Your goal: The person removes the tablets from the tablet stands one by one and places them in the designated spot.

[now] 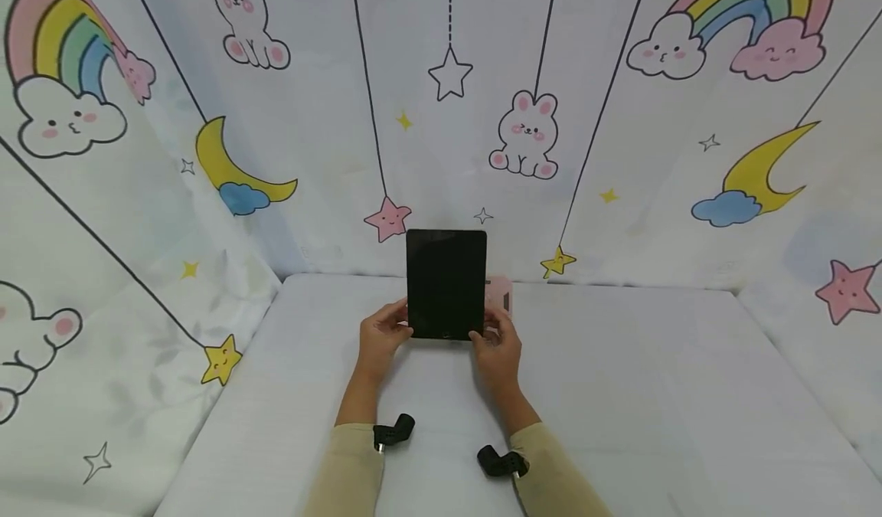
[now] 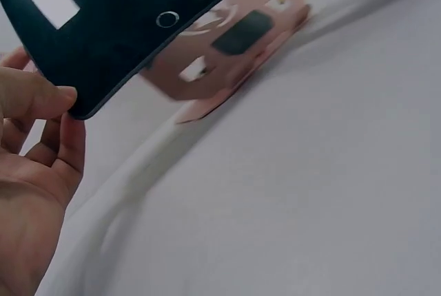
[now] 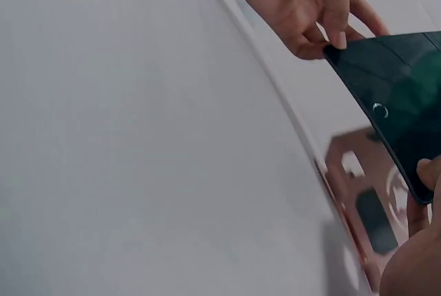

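Note:
A black tablet [image 1: 446, 283] with a round home button is held upright, its dark screen toward me. My left hand [image 1: 380, 338] pinches its lower left corner, thumb on the front and fingers behind. On the lower right, my right hand [image 1: 499, 352] grips the other corner the same way. Behind the tablet stands a pink holder [image 1: 501, 295], mostly hidden in the head view. The left wrist view shows more of this pink stand [image 2: 165, 79], with cutouts and a dark pad. A gap separates the tablet's lower edge from the table.
A white cloth covers the table [image 1: 654, 394]. Its back edge meets a fabric wall [image 1: 317, 119] printed with rabbits, moons, stars and rainbows. Black wrist cameras [image 1: 396, 430] sit on both sleeves.

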Motion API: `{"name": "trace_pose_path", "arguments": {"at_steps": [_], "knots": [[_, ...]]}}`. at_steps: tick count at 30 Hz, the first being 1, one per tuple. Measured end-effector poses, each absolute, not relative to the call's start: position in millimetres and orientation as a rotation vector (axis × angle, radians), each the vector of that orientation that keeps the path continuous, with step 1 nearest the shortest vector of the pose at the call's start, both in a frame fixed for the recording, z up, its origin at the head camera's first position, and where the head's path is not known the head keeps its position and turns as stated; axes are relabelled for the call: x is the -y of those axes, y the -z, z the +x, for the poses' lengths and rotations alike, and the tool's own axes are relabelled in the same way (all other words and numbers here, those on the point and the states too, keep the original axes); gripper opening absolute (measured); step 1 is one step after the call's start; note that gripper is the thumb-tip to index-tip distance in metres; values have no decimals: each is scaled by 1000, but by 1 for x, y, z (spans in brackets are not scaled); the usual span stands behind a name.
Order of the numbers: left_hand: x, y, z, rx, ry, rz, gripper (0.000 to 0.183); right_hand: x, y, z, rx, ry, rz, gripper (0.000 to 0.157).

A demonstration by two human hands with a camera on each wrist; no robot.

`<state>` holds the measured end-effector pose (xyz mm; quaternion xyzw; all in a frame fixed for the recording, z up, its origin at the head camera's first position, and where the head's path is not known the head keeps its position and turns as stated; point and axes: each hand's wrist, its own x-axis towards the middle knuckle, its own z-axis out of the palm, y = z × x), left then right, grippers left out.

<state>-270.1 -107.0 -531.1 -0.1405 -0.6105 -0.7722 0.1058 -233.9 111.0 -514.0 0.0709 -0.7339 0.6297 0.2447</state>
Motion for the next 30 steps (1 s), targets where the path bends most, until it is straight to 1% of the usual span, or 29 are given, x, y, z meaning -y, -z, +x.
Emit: {"name": "trace_pose_path", "arguments": {"at_steps": [3,9,19,25,30], "knots": [[121,531,-269,1799,2280,-386,54,-94,505,-224,1995,-1697,207,45],[144,529,-267,1788,2274,-361,55,-74,506,-222,1974,-1704,229,45],[186,529,-253,1777,2313,-398,56,-51,506,-216,1985,-1833,347,51],[198,525,-249,1889,2342,-205,60,-46,510,-219,2023,-2018,319,55],[203,522,-247,2004,2317,-71,61,-42,530,-233,2070,-2138,264,58]]}}
